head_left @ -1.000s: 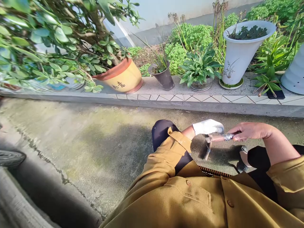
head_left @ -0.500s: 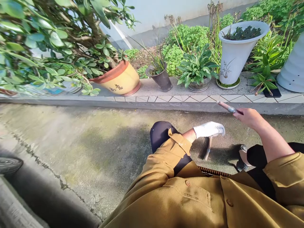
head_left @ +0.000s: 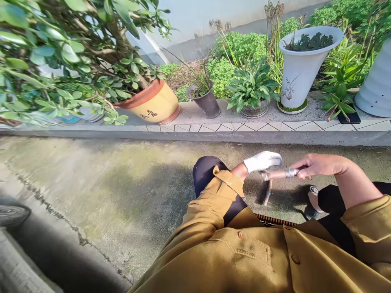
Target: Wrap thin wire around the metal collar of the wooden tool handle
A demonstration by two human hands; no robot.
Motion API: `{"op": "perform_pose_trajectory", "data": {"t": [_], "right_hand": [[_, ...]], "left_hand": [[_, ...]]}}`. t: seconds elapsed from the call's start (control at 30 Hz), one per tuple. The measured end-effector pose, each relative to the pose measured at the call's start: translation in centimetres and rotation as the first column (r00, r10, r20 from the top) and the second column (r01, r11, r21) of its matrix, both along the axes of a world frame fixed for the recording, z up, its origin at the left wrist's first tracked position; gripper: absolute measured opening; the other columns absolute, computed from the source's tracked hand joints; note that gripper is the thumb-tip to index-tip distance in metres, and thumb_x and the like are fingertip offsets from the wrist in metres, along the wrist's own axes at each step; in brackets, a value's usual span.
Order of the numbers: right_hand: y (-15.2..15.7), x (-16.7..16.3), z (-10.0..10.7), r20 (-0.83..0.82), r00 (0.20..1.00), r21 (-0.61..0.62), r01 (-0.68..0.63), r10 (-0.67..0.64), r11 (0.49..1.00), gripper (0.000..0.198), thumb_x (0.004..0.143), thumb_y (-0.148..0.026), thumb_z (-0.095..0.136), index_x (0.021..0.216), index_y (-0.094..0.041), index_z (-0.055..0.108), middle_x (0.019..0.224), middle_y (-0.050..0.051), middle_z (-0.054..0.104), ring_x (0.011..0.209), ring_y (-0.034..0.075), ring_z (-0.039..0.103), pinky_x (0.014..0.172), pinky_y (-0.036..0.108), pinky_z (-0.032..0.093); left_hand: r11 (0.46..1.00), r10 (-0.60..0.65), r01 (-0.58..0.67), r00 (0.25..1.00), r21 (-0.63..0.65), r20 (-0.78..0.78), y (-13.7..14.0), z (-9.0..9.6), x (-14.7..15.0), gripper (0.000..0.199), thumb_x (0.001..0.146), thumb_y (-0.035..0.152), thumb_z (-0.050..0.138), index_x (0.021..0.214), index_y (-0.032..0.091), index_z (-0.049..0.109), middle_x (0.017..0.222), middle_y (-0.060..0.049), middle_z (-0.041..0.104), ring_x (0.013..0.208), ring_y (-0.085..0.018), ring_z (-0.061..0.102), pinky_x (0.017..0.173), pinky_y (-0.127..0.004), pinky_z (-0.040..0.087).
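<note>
My left hand (head_left: 263, 161), in a white glove, is closed with its fingers curled downward; what lies inside them is hidden. My bare right hand (head_left: 316, 166) grips the dark end of a short wooden stick (head_left: 277, 174) with a silvery band wound around it. The stick points left, its blurred tip just below the gloved fingers; I cannot tell whether they touch. Under that tip, a second thin brown stick (head_left: 267, 197) slants down over the concrete. Its upper end is hidden, so whether my left hand holds it is unclear.
A low tiled ledge (head_left: 210, 128) runs across ahead, bearing a yellow pot (head_left: 155, 103), a dark pot (head_left: 208, 105), a leafy plant (head_left: 252, 89), a tall white planter (head_left: 297, 77) and a black phone-like slab (head_left: 350, 117). My knees flank the work; a tyre-like object (head_left: 12, 213) is at left.
My right hand has swung the banded stick down and left, from above to beside the glove. My left hand has shifted slightly left and up. The lower stick looks almost unmoved.
</note>
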State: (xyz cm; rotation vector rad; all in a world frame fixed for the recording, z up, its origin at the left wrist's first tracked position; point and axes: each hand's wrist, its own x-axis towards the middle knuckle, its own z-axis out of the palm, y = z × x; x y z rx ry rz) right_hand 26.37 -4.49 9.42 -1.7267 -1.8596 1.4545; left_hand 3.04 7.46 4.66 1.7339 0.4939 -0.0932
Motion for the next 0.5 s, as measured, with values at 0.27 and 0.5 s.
{"op": "perform_pose_trajectory", "data": {"t": [0.27,0.5], "right_hand": [[0.0,1.6,0.3,-0.312,0.84,0.086,0.49,-0.444,0.868,0.045,0.088,-0.066,0.064,0.081,-0.022,0.062,0.07,0.002,0.055,0.061,0.015,0.045,0.056,0.031,0.036],[1.3,2.0,-0.8,0.3,0.767,0.311,0.484,-0.568,0.818,0.029,0.093,-0.047,0.054,0.088,-0.021,0.066,0.076,0.014,0.067,0.067,0.025,0.056,0.064,0.038,0.039]], "left_hand": [[0.97,0.029,-0.002,0.994,-0.243,0.106,-0.6,-2.0,0.7,0.027,0.099,0.038,0.051,0.096,0.014,0.064,0.067,0.004,0.051,0.055,-0.006,0.047,0.054,-0.016,0.037],[0.99,-0.119,0.124,0.99,-0.071,0.076,-1.0,-1.3,0.4,0.027,0.098,0.037,0.053,0.096,0.014,0.067,0.074,0.0,0.059,0.06,-0.008,0.047,0.059,-0.021,0.04]]}}
